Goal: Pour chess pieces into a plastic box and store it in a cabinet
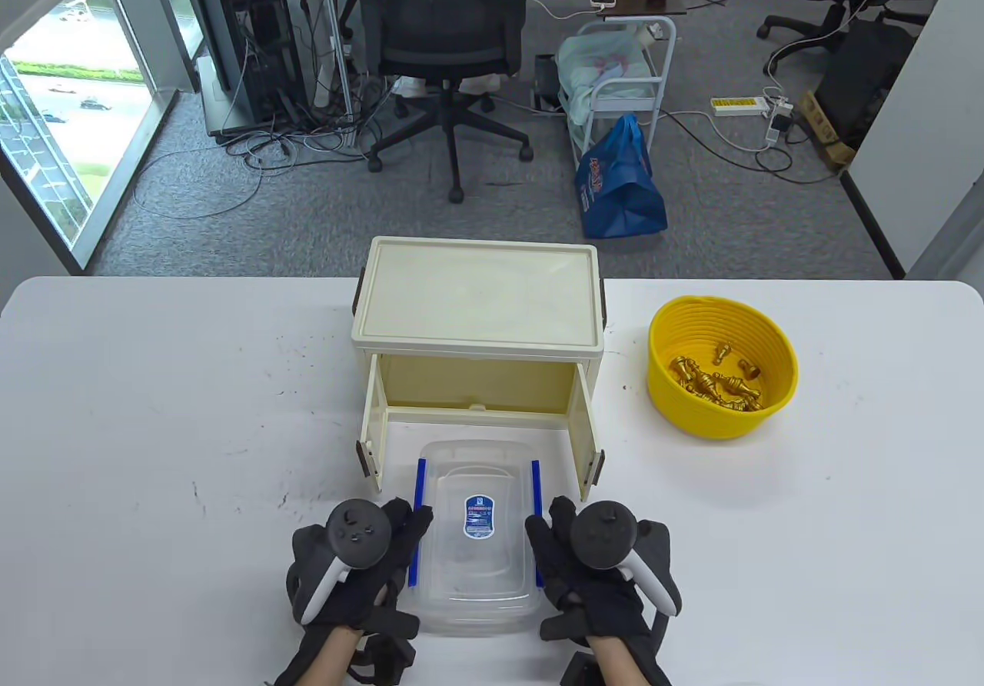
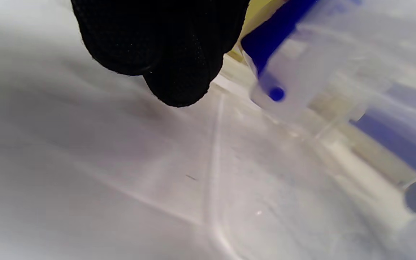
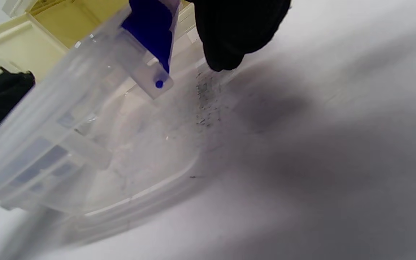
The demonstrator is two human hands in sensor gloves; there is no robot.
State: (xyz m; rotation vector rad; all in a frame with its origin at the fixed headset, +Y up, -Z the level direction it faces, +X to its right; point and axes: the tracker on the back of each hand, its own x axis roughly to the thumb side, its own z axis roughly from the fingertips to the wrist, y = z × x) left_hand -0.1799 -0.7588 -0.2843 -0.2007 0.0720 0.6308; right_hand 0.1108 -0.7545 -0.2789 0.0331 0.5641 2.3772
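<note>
Spanning grey carpet, white table (image 1: 154, 409)

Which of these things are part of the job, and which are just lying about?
Job: plastic box, held by left hand and right hand; chess pieces in yellow bowl; cabinet.
Lying about: office chair; blue bag; white cart.

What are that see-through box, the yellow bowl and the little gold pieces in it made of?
Box: clear plastic, since the table shows through it, with blue clips. Bowl: looks like coiled rope or ribbed plastic; matte and ridged. Pieces: shiny gold, metal or plated plastic, cannot tell.
</note>
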